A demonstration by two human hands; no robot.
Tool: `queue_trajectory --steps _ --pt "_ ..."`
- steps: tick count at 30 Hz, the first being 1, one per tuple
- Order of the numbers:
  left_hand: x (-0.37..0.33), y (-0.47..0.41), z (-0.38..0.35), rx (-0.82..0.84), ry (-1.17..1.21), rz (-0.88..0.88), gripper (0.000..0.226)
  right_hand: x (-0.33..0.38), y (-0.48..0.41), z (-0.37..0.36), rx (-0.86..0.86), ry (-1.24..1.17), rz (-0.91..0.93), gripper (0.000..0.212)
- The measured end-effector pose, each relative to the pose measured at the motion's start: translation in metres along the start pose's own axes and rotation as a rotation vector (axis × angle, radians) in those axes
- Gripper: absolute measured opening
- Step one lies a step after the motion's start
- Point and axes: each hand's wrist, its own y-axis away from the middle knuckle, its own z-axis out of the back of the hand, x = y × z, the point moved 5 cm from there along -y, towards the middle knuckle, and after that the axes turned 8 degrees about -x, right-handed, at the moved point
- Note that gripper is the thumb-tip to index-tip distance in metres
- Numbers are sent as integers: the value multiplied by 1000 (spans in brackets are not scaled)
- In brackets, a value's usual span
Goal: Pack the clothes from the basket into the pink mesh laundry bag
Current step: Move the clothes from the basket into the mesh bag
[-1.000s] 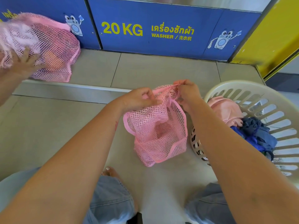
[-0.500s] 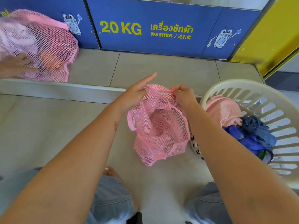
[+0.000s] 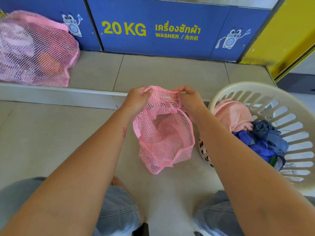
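Both hands, left point(image 3: 136, 99) and right point(image 3: 190, 99), pinching limp pink mesh bag point(image 3: 165, 132) (open-weave), beside slatted basket point(image 3: 265, 92)

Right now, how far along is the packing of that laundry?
Done: a filled pink mesh bag sits on the step. In hand: the left hand and right hand hold open an empty pink mesh laundry bag. Left: the peach garment and blue clothes lie in the cream basket.

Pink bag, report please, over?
Left hand and right hand grip pink mesh bag mouth. Bag looks empty. Clothes still in basket. Nothing in the way.
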Motion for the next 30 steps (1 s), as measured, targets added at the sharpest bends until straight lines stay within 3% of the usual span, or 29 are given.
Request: queue_trajectory --steps 8,20,25,30 --pt "-19 2 7 -20 279 106 23 8 14 6 1 86 148 23" --pt "-45 11 -24 -46 169 41 32 -2 33 102 -439 342 370 34" --pt "-44 10 -56 -68 139 53 30 -52 24 161 -594 649 132 51" --pt "-40 3 -77 -82 126 87 37 -100 3 188 -474 935 -120 96"
